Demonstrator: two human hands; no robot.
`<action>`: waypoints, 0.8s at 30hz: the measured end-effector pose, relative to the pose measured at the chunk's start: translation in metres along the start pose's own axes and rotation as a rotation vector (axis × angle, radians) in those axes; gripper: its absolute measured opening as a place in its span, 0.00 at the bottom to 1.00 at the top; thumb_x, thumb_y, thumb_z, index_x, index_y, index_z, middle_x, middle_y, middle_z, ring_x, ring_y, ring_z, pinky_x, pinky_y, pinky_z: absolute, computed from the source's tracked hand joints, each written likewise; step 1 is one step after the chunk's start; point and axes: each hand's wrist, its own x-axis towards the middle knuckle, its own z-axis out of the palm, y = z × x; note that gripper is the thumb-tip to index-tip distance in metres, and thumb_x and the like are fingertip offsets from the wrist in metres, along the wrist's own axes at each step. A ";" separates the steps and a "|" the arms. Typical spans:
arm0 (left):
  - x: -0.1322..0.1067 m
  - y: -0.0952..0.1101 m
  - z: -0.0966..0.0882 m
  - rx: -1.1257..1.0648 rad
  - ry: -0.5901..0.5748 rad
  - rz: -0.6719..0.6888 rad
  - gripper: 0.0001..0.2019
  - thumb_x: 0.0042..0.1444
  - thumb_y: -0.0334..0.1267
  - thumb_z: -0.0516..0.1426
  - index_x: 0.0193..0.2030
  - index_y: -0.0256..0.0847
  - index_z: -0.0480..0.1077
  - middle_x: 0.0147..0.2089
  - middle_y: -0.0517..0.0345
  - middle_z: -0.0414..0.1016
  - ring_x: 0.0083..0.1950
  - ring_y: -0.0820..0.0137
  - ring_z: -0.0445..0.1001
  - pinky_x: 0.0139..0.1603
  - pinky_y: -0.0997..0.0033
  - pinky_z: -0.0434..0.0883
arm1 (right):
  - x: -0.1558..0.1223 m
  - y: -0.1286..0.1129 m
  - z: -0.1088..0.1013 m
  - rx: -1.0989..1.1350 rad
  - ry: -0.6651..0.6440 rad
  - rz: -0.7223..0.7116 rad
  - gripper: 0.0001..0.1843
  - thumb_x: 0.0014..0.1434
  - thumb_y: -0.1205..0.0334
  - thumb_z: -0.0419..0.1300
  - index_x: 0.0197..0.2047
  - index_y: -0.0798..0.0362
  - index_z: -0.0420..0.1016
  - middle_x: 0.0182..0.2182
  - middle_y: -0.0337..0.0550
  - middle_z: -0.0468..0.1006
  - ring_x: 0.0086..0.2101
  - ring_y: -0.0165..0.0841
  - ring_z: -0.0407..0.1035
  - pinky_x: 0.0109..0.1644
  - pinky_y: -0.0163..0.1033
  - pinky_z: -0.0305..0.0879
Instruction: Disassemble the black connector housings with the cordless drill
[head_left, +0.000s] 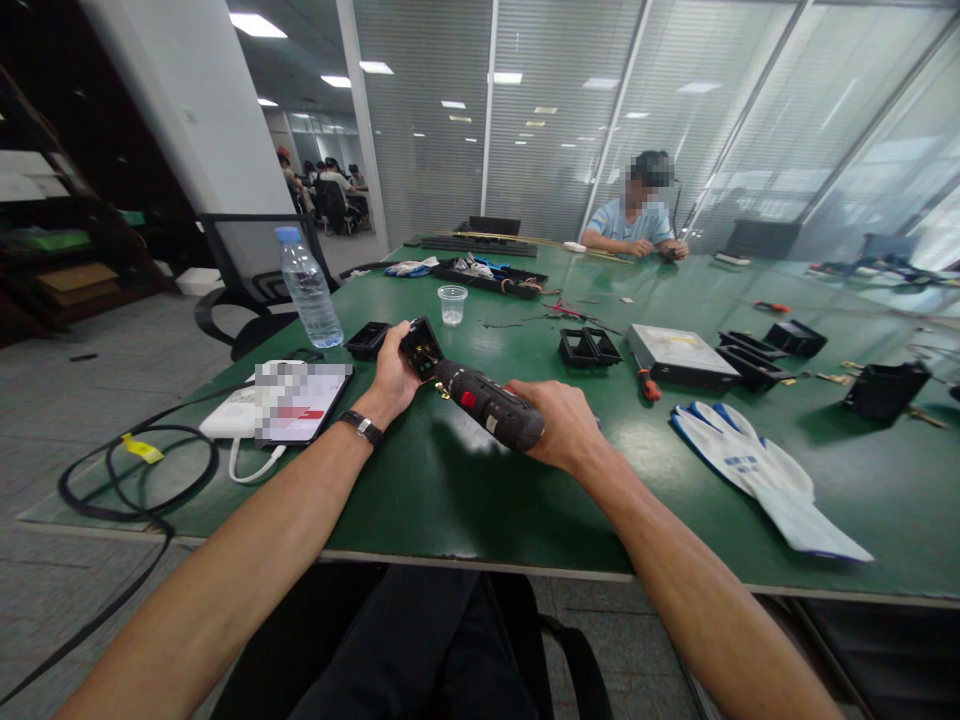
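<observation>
My left hand (394,378) is closed around a small black plastic part (421,347), holding it tilted just above the green table (420,490). My right hand (561,425) grips a black electric screwdriver (489,405) with a red switch. The tool's tip points left and meets the black part. A dark watch sits on my left wrist.
A phone (296,402) lies on a white power bank left of my hands. Behind stand a water bottle (309,287), a clear plastic cup (452,304) and black trays (589,347). A silver drive (679,353) and white gloves (765,478) lie right. A person (636,215) sits at the far side.
</observation>
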 end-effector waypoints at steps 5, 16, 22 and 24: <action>0.000 0.000 0.001 -0.004 0.007 0.003 0.15 0.57 0.50 0.59 0.43 0.40 0.72 0.38 0.53 0.78 0.42 0.62 0.78 0.41 0.63 0.75 | 0.000 -0.001 -0.001 -0.005 -0.005 -0.001 0.12 0.52 0.51 0.62 0.40 0.45 0.75 0.29 0.40 0.80 0.29 0.36 0.71 0.30 0.38 0.46; -0.001 0.000 0.001 -0.006 0.003 0.001 0.15 0.57 0.50 0.60 0.42 0.41 0.72 0.39 0.53 0.78 0.42 0.62 0.78 0.41 0.63 0.75 | 0.000 0.000 -0.001 -0.008 -0.016 0.005 0.12 0.52 0.52 0.62 0.40 0.45 0.75 0.31 0.40 0.80 0.31 0.35 0.72 0.31 0.38 0.47; -0.001 0.000 0.001 -0.006 0.010 -0.001 0.15 0.57 0.50 0.60 0.42 0.41 0.72 0.39 0.53 0.78 0.42 0.62 0.77 0.42 0.62 0.75 | 0.000 -0.001 -0.001 -0.004 -0.018 0.006 0.12 0.53 0.52 0.62 0.40 0.46 0.75 0.31 0.40 0.80 0.31 0.35 0.72 0.31 0.38 0.47; -0.001 0.000 0.001 -0.004 0.010 0.002 0.14 0.57 0.50 0.60 0.41 0.41 0.72 0.38 0.53 0.78 0.42 0.62 0.77 0.42 0.62 0.75 | 0.000 -0.001 -0.001 -0.001 -0.016 0.007 0.13 0.52 0.52 0.63 0.40 0.46 0.76 0.31 0.40 0.80 0.31 0.35 0.72 0.31 0.38 0.47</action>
